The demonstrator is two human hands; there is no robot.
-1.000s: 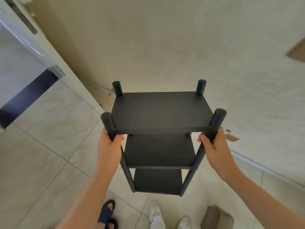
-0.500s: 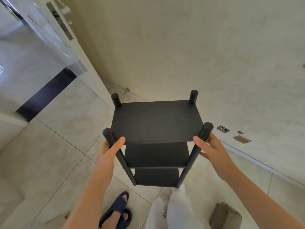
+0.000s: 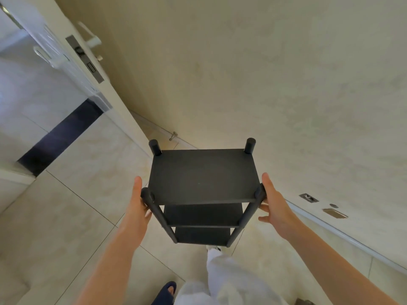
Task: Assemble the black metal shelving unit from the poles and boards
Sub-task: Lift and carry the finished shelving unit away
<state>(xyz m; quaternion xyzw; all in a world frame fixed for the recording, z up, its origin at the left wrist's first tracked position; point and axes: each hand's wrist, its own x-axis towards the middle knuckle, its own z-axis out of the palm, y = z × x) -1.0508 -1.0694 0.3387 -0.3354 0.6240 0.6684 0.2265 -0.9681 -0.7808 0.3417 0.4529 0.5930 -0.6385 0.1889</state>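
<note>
Tiled floor [image 3: 77,216], beige wall [image 3: 286,84]; black shelving unit [image 3: 202,177] between left grip [image 3: 137,208] and right grip [image 3: 275,205], both spread.

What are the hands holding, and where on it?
Nothing is gripped. Both hands are open: the left hand touches the shelf's left front pole, the right hand the right front pole, near their tops.

The top board [image 3: 202,176] of the shelving unit [image 3: 247,213] covers most of the two lower boards [image 3: 203,214], so we see only their front strips, and the unit's feet are out of sight behind the lowest one. The near-left pole [image 3: 154,208] hides part of the fingers of the left hand [image 3: 137,208]. The bottom edge cuts off a navy slipper [image 3: 167,292] and a brown object [image 3: 305,302]. The door handle [image 3: 89,38] is blurred, and the wall fittings [image 3: 308,197] are too small for us to identify
</note>
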